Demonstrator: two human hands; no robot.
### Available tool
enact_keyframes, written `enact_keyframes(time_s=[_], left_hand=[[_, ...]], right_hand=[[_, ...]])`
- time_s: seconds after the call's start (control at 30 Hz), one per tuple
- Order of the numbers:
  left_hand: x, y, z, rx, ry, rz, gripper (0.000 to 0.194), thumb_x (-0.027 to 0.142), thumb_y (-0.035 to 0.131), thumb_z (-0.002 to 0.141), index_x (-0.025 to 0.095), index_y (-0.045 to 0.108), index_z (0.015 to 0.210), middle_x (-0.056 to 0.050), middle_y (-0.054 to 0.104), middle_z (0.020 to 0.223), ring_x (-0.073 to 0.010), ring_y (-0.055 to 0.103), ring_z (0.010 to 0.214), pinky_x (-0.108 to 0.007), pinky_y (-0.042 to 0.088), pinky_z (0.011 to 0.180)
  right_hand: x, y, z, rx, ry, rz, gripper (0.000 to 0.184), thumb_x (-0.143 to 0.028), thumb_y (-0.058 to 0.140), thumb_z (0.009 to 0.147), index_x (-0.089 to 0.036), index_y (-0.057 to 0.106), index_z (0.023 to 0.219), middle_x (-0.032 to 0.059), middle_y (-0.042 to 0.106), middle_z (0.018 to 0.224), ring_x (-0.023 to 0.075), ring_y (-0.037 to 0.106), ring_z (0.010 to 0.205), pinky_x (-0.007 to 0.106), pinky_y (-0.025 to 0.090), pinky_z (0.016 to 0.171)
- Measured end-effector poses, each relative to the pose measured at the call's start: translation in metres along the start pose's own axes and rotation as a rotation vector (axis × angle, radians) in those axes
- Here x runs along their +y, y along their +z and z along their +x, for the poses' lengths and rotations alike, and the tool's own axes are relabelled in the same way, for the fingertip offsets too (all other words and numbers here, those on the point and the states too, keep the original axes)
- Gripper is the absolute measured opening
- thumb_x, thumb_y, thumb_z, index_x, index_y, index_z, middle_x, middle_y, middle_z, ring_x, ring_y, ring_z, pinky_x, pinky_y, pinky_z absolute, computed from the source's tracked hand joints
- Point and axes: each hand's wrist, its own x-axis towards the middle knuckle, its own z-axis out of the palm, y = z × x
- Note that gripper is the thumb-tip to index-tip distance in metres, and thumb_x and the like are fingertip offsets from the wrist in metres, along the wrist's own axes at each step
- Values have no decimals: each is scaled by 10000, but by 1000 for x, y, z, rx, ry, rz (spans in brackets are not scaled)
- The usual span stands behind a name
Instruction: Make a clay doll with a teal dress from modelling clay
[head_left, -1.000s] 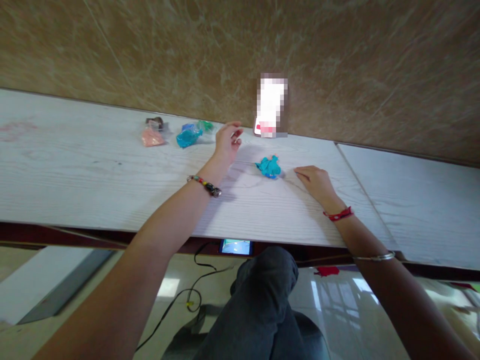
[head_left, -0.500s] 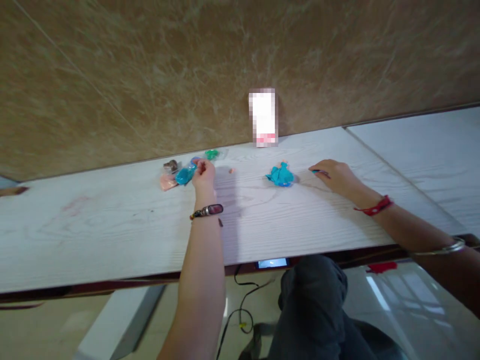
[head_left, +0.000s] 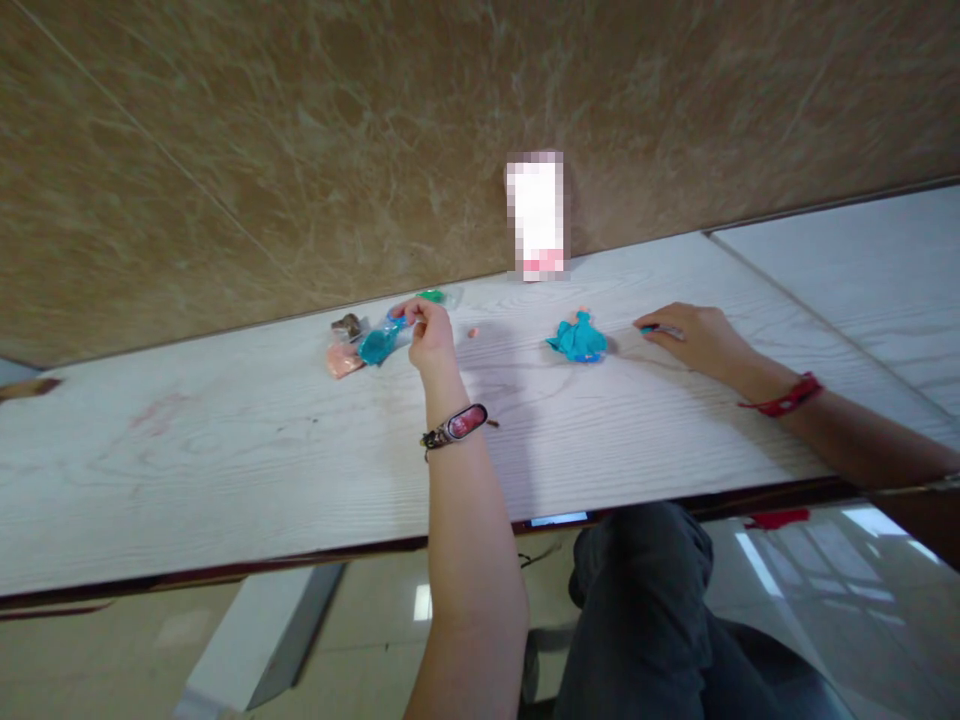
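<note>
My left hand (head_left: 431,332) is closed, thumb and fingers pinched at the upper end of a clear plastic bag of blue clay (head_left: 378,345). Beside that bag lie a bag of peach-coloured clay (head_left: 343,359) and a bag of brown clay (head_left: 346,326). A green clay packet (head_left: 432,296) is partly hidden behind my left fingers. My right hand (head_left: 694,335) is closed around a small slim tool (head_left: 666,331) with a bluish end; its exact kind is unclear. Left of this hand sits a crumpled turquoise clay figure (head_left: 581,338), with peach bits on top and darker blue at its base.
A small peach clay bit (head_left: 473,333) lies on the white wood-grain table (head_left: 225,480). A bright, blurred-out upright rectangle (head_left: 535,210) leans against the brown marbled wall (head_left: 300,150). My knee (head_left: 645,570) is below the table's front edge.
The view has shifted slightly. My left hand has moved a little right, its forearm now angled more to the left, and its fingers pinch the bag's upper end. My right hand keeps its hold on the slim tool.
</note>
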Motion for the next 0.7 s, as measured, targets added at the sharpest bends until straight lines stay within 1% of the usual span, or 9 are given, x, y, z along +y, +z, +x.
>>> enact_keyframes(time_s=[0.1, 0.2, 0.3, 0.37, 0.43, 0.5, 0.57, 0.63, 0.7], left_hand=[[7, 5, -3, -1, -31, -27, 346, -58, 81, 721, 247, 220, 631, -71, 484, 629, -235, 541, 1069, -437, 339, 946], [10, 11, -5, 15, -46, -101, 308, -23, 152, 735, 233, 285, 629, -59, 482, 632, -232, 562, 1011, -392, 393, 883], [12, 15, -6, 31, -90, -220, 271, -1, 201, 727, 224, 313, 626, -55, 484, 626, -219, 572, 927, -339, 431, 767], [16, 17, -7, 52, -169, -382, 255, 3, 220, 723, 225, 291, 620, -45, 469, 608, -197, 566, 874, -289, 433, 682], [22, 19, -9, 109, -290, -615, 250, -3, 237, 715, 225, 259, 615, -32, 447, 586, -169, 555, 813, -244, 421, 620], [30, 22, -10, 201, -425, -837, 250, -9, 245, 718, 221, 254, 619, -21, 439, 579, -143, 545, 744, -213, 412, 583], [39, 27, -10, 284, -564, -991, 238, 6, 250, 743, 211, 299, 634, -14, 454, 589, -119, 544, 680, -192, 404, 556], [46, 33, -10, 310, -666, -1051, 202, 62, 280, 782, 202, 378, 676, -9, 488, 617, -104, 550, 639, -182, 396, 535], [51, 41, -12, 326, -676, -950, 165, 134, 319, 809, 198, 454, 739, -7, 534, 666, -107, 568, 648, -190, 413, 547]], right_hand=[[1, 0, -1, -23, -2, -51, 324, -280, 421, 865, -187, 710, 978, 80, 723, 998, 247, 654, 952, 390, 511, 826], [1, 2, -3, -45, -47, -67, 354, -276, 394, 889, -171, 682, 1066, 90, 694, 1101, 239, 632, 1035, 393, 490, 890], [-1, 5, -5, -99, -92, -74, 373, -272, 373, 910, -175, 632, 1161, 88, 641, 1212, 227, 570, 1152, 392, 459, 934], [-3, 5, -5, -115, -37, -114, 387, -274, 352, 923, -186, 590, 1216, 95, 602, 1268, 239, 530, 1203, 419, 459, 912], [-5, 5, -6, -143, -1, -133, 396, -272, 329, 932, -206, 558, 1248, 93, 578, 1301, 247, 502, 1232, 435, 457, 893], [-7, 3, -6, -217, -51, -112, 399, -274, 318, 936, -232, 538, 1265, 74, 552, 1334, 246, 460, 1270, 463, 428, 927], [-11, -1, -6, -273, -83, -97, 403, -284, 315, 939, -252, 512, 1290, 61, 516, 1371, 256, 404, 1311, 526, 366, 982], [-15, -5, -7, -269, -17, -110, 416, -286, 306, 943, -249, 481, 1318, 78, 489, 1393, 278, 366, 1334, 589, 314, 998], [-18, -8, -8, -279, 26, -100, 424, -277, 295, 945, -238, 468, 1330, 97, 481, 1398, 281, 352, 1341, 591, 317, 993]])
